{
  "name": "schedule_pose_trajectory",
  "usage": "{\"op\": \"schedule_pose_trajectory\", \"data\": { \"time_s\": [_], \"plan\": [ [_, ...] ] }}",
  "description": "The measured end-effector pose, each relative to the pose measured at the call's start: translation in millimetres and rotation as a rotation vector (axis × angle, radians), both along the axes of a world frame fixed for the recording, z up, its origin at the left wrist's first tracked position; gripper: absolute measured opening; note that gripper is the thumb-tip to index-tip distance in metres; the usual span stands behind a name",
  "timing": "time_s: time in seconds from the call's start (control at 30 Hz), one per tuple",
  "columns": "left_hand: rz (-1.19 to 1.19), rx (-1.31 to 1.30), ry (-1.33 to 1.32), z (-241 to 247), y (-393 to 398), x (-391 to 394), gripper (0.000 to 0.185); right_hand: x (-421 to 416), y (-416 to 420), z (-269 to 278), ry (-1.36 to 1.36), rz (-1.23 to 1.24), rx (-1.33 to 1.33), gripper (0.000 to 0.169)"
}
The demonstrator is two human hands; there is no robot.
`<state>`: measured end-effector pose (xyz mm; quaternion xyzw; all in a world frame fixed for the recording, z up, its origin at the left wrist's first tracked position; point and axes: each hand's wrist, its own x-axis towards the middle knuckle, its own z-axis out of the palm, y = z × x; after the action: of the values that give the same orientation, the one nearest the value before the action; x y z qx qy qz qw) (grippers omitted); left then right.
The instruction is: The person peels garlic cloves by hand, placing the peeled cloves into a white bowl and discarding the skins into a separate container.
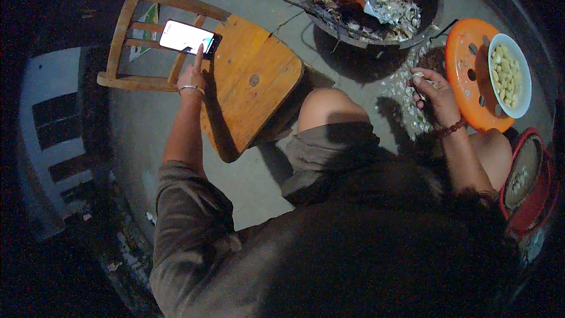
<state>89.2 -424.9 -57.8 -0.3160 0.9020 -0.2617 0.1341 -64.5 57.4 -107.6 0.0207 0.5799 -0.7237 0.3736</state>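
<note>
My left hand (193, 77) reaches over a wooden chair, with its index finger extended onto the lit screen of a smartphone (183, 37). The phone lies tilted at the chair's backrest end. At the right, my right hand (437, 97) pinches a small whitish piece, apparently a garlic clove (417, 76), partly hidden by the thumb and fingers. Beside that hand, an orange plastic stool (461, 59) with round holes carries a white bowl (525, 97). Peeled garlic cloves (505, 75) fill much of the bowl.
A black bucket (371, 44) with a wire handle holds papery garlic skins (388, 2) and scraps. More skins (408, 110) litter the concrete floor. The wooden chair (251, 97) stands before my knee. A red basin (532, 207) with a round tray sits at the far right.
</note>
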Motion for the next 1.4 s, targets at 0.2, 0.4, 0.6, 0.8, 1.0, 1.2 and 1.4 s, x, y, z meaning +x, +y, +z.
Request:
{"op": "schedule_pose_trajectory", "data": {
  "time_s": [0.2,0.4,0.6,0.8,1.0,1.2,1.4],
  "plan": [
    [-0.030,0.031,0.066,-4.7,-12.4,-2.7,0.077,3.5,0.0,0.5,0.020,0.013,0.064,0.025],
    [-0.079,0.061,0.108,-6.2,-23.8,1.6,0.078,2.4,-0.4,-1.4,0.044,0.036,0.071,0.025],
    [-0.072,0.065,0.160,-5.4,-24.1,0.5,0.082,2.4,0.9,0.0,0.053,0.013,0.048,0.026],
    [0.059,0.139,0.149,-4.6,-19.4,-10.2,0.078,1.8,7.2,-0.8,0.054,0.013,0.069,0.026],
    [0.020,0.115,0.165,-5.5,-12.7,-10.3,0.073,3.9,1.5,1.3,0.048,0.040,0.092,0.026],
    [0.026,0.125,0.209,-12.5,-24.3,-7.6,0.074,2.0,-0.2,-4.2,0.049,0.054,0.078,0.026],
    [-0.036,0.138,0.193,-25.7,-58.3,-1.8,0.072,2.7,-4.5,2.1,0.062,0.068,0.106,0.025]
  ]
}}
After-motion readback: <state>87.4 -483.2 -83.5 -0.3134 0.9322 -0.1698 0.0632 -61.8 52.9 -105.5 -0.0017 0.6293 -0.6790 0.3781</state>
